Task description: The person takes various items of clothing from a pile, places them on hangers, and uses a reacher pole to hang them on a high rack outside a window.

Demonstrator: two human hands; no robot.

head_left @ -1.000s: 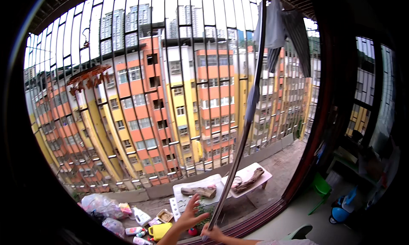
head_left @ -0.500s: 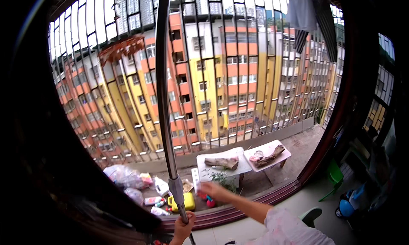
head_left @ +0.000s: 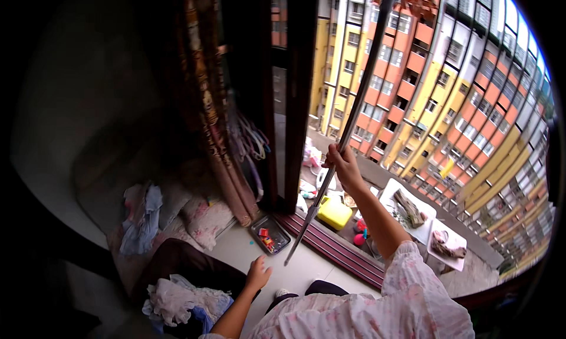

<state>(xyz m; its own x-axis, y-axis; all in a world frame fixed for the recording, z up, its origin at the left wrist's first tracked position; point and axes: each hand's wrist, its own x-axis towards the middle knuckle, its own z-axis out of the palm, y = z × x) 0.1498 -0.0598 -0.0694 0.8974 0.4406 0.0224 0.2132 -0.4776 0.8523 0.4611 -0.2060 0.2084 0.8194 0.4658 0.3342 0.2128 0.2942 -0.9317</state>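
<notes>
My right hand [head_left: 346, 166] is wrapped round a long telescopic metal pole [head_left: 362, 91], which slants from the upper right to the pale floor. Its thicker joint shows below my hand, and the thin lower end hangs close to the floor tiles. My left hand [head_left: 258, 274] is apart from the pole with nothing in it, its fingers spread. It is nearest to a dark tray [head_left: 284, 240] holding small red and yellow packets. At the pole's upper end hangs a reddish-brown ragged bunch [head_left: 413, 5]; I cannot tell whether they touch.
Left of me lie crumpled clothes [head_left: 183, 300] on something dark and a floral cushion [head_left: 206, 221]. Hangers [head_left: 247, 135] hang beside a patterned curtain [head_left: 203, 91]. Past the window track [head_left: 348, 255] stand a yellow jug [head_left: 335, 212] and white boards with log pieces [head_left: 410, 209], before barred railings.
My view has swung left and down. Earlier my left hand held the pole and my right reached out empty; now my right grips it and my left has let go. The pole leans more.
</notes>
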